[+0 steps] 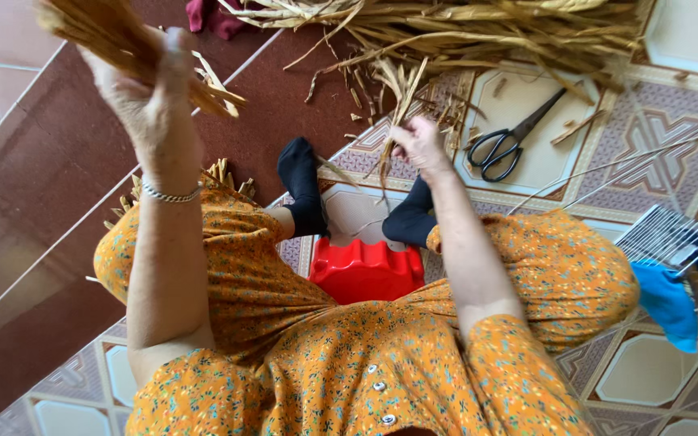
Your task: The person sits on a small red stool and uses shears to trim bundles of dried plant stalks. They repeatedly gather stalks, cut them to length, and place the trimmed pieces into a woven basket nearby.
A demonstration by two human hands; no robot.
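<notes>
Bundle of dried straw-coloured strips [115, 40] is held raised at the upper left of the view, clenched in the left hand [151, 97]; the fingers are wrapped round the bundle, and cut ends project past the hand toward the right. A thin silver bracelet [170, 194] is worn on the left wrist. The right hand [418, 141] is extended lower and further forward, and its grip is closed on a few loose strips [397, 105], which run up from the fingers toward the large pile of dried strips [462, 28] spread along the top of the view and hang down below the hand. The pile is laid on the floor [527, 105], partly on patterned tiles and partly on a dark red-brown surface. Short offcuts are scattered between the pile and the right hand. Black-handled scissors [510, 141] are laid on a pale tile just right of the right hand, apart from it, blades pointing up and right. A red plastic stool [365, 270] is seen between the knees, and feet in black socks [304, 186] are set in front of it. An orange flowered garment [349, 363] covers the lap and arms. At the right edge, a frame with thin parallel rods [664, 234] lies beside a blue cloth [668, 303].
</notes>
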